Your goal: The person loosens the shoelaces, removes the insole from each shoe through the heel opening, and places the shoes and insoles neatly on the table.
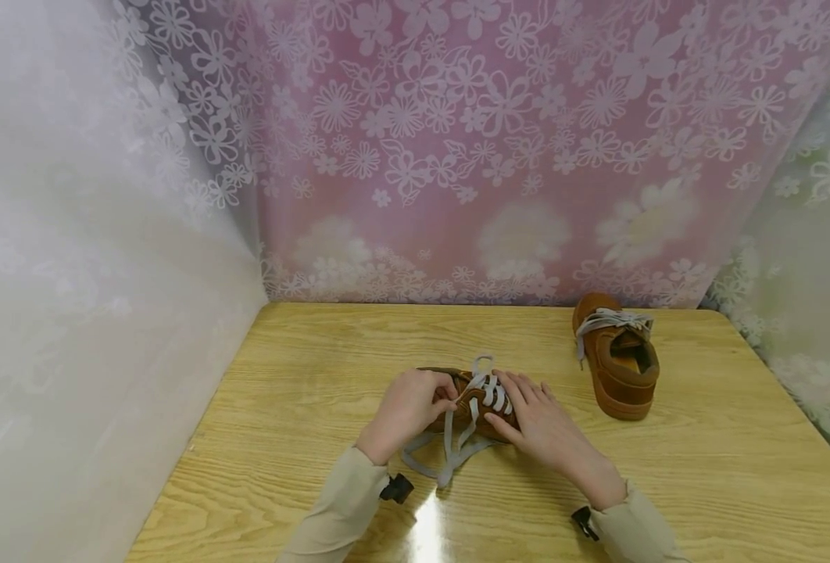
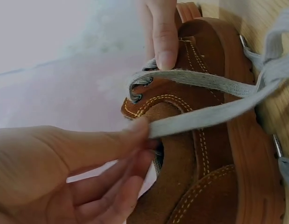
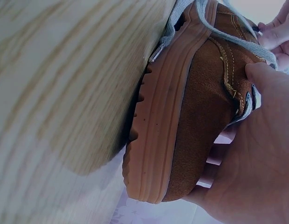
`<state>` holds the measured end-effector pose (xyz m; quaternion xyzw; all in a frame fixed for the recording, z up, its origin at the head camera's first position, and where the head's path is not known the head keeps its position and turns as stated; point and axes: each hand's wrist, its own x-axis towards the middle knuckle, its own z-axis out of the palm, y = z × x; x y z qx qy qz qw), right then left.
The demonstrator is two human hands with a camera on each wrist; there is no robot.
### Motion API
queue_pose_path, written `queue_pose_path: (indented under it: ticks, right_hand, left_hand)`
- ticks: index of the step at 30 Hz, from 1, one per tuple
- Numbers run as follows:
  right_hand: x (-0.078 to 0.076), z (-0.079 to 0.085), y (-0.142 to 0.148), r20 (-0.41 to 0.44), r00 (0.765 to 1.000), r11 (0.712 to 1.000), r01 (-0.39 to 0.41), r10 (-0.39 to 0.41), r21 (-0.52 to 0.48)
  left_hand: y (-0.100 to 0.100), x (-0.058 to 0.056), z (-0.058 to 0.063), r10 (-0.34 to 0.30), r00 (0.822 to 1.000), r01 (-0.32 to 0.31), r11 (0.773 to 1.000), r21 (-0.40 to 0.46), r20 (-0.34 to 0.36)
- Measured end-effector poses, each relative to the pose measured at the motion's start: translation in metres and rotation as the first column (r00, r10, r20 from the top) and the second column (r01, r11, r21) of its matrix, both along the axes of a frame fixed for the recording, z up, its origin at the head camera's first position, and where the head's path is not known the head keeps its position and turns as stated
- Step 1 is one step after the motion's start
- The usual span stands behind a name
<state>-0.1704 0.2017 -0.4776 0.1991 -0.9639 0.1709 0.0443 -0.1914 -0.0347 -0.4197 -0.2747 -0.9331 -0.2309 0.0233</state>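
A brown shoe (image 3: 200,112) with yellow stitching lies on the table, toe to the right in the head view. My left hand (image 1: 411,407), at the ankle opening, pinches a flat grey shoelace (image 2: 196,119) between thumb and fingers. From there the lace runs taut across the side of the shoe. My right hand (image 1: 545,426) grips the front of the shoe, its thumb on the near side by the eyelets and its fingers over the far side. Loose lace loops trail onto the table on the near side, and a small loop stands up behind the shoe.
The second brown shoe (image 1: 601,367) stands at the back right of the wooden table (image 1: 302,367), its grey laces lying over its top. A pink flowered curtain (image 1: 443,156) hangs behind the table, with pale curtains on both sides.
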Motion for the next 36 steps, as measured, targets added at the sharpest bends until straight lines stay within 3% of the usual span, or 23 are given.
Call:
queue_pose_path:
  ticks: [6, 10, 16, 18, 21, 27, 32, 36]
  right_hand:
    - [-0.001, -0.001, 0.000, 0.002, 1.000, 1.000, 0.004, -0.004, 0.002]
    - [-0.001, -0.001, 0.000, -0.008, 1.000, 1.000, 0.001, -0.001, 0.006]
    - [-0.001, -0.004, -0.001, -0.004, 1.000, 1.000, -0.003, 0.003, -0.001]
    - [-0.001, -0.004, -0.002, -0.009, 1.000, 1.000, -0.002, 0.002, -0.002]
    - [0.000, -0.004, -0.002, -0.017, 1.000, 1.000, -0.002, 0.002, -0.004]
    - [0.000, -0.004, -0.002, -0.017, 1.000, 1.000, 0.000, -0.001, -0.008]
    - [0.000, -0.002, -0.002, -0.012, 1.000, 1.000, 0.005, -0.005, -0.002]
    - [0.000, -0.001, -0.002, -0.019, 1.000, 1.000, 0.004, -0.004, -0.003]
  left_hand:
    - [0.004, -0.011, 0.004, 0.013, 0.999, -0.009, 0.994, 0.104, -0.033]
    - [0.011, -0.020, 0.006, 0.039, 0.999, -0.037, 0.985, 0.171, -0.008]
    - [0.021, -0.031, 0.007, 0.127, 0.990, -0.099, 0.929, 0.355, -0.057]
    - [0.022, -0.033, 0.007, 0.126, 0.989, -0.093, 0.934, 0.345, -0.075]
    - [0.019, -0.031, 0.006, 0.093, 0.994, -0.073, 0.959, 0.272, -0.060]
    - [0.007, -0.016, 0.002, 0.057, 0.998, -0.054, 0.986, 0.155, -0.016]
    - [0.002, -0.004, -0.005, 0.013, 1.000, -0.012, 0.997, 0.082, -0.007]
    - [0.006, -0.002, -0.011, 0.021, 0.999, -0.017, 0.995, 0.096, -0.045]
